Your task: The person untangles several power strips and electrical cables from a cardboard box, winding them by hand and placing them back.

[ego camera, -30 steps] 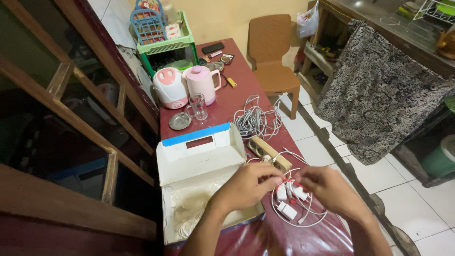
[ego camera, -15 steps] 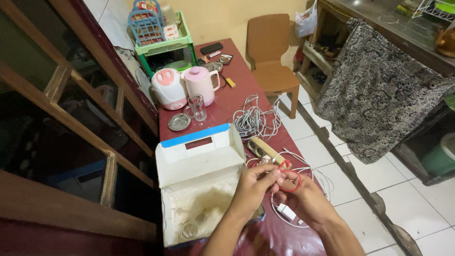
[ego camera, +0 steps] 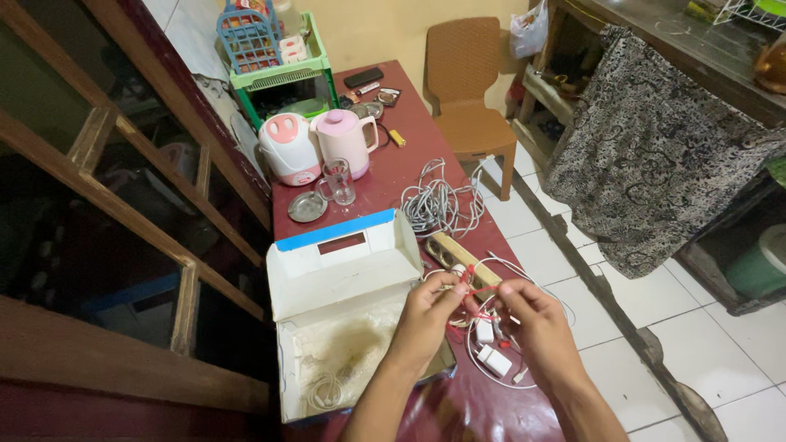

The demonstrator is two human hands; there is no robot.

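Left of the power strip [ego camera: 461, 259] I see the open white box [ego camera: 344, 315]. My left hand [ego camera: 432, 311] pinches a red rubber band [ego camera: 468, 286] just in front of the strip; my right hand [ego camera: 532, 319] pinches its other end, fingers closed, above the white chargers [ego camera: 491, 348].

Dark red table [ego camera: 385, 176], seen from above. Left hand [ego camera: 431, 309] and right hand [ego camera: 532, 315] pinch a red rubber band [ego camera: 468, 288] between them, above a tangle of white cables with white chargers [ego camera: 494, 358]. Just left: open white cardboard box [ego camera: 340, 307], lid upright, blue-edged. Behind the hands: beige power strip [ego camera: 453, 254], grey cable bundle [ego camera: 438, 205]. Farther back: glass mug [ego camera: 340, 182], pink kettle [ego camera: 345, 141], pink rice cooker [ego camera: 289, 149], green rack [ego camera: 286, 78]. Brown plastic chair [ego camera: 468, 82] beside the table.
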